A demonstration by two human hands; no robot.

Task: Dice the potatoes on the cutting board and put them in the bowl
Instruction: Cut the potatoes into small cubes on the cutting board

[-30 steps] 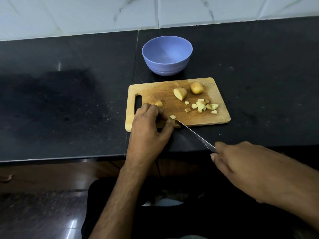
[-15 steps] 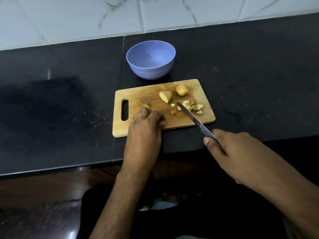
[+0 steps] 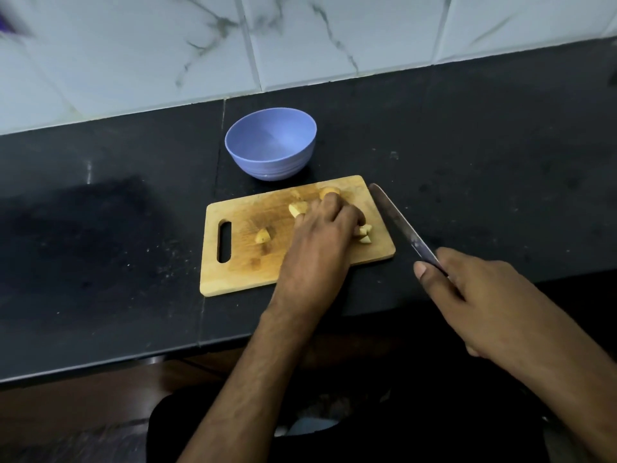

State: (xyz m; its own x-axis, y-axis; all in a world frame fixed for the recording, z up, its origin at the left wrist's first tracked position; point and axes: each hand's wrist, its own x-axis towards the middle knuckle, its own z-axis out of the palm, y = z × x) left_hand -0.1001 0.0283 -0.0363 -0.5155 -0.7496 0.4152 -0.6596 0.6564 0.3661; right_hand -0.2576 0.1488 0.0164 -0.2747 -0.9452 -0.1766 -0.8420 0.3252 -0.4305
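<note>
Left hand (image 3: 325, 228) curled over potato dice (image 3: 364, 233), right hand (image 3: 484, 295) gripping knife (image 3: 400, 225) beside board (image 3: 247, 262).

Your left hand (image 3: 320, 235) covers most of the diced pile (image 3: 364, 233) — only a few cubes show at its right. The knife (image 3: 402, 225) handle is buried in your right hand (image 3: 480, 295). Upper left of the frame — a purple blur, unidentifiable.
</note>
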